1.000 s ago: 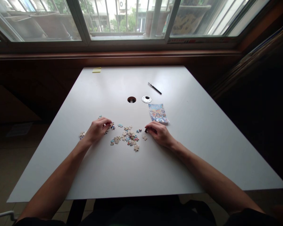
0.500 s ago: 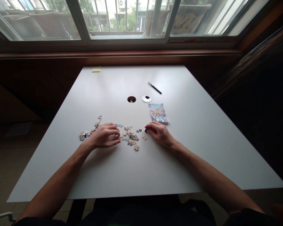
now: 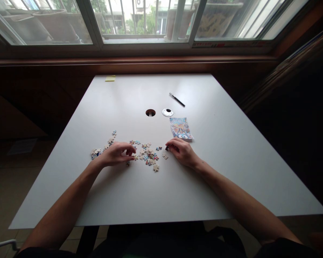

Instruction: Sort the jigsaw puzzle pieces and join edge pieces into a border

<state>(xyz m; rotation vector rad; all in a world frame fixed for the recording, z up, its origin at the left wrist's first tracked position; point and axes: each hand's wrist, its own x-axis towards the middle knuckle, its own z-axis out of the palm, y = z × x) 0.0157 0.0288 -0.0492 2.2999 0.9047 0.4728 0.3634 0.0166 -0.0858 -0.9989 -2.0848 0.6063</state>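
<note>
Many small jigsaw puzzle pieces (image 3: 150, 154) lie in a loose heap between my two hands, some showing plain beige backs and others coloured print. My left hand (image 3: 117, 154) hovers at the heap's left side, fingers curved, with a gap between thumb and forefinger; the thumb tip is close to a beige piece (image 3: 135, 157). More pieces (image 3: 96, 154) lie beyond and left of that hand, which partly covers them. My right hand (image 3: 182, 151) pinches a dark puzzle piece (image 3: 167, 148) at its fingertips, right of the heap. Just below that piece lies a beige one (image 3: 165, 156).
A colourful printed picture sheet (image 3: 181, 128) lies just beyond my right hand. Farther back are a pen (image 3: 177, 99), a round metal cover (image 3: 167, 112) and a cable hole (image 3: 150, 113) in the white table (image 3: 156, 200). A yellow sticky note (image 3: 110, 78) is at the far left edge.
My left hand has shifted slightly left and its fingers have drawn down closer to the thumb, uncovering a few pieces beside it. The right hand keeps its place with the dark piece.
</note>
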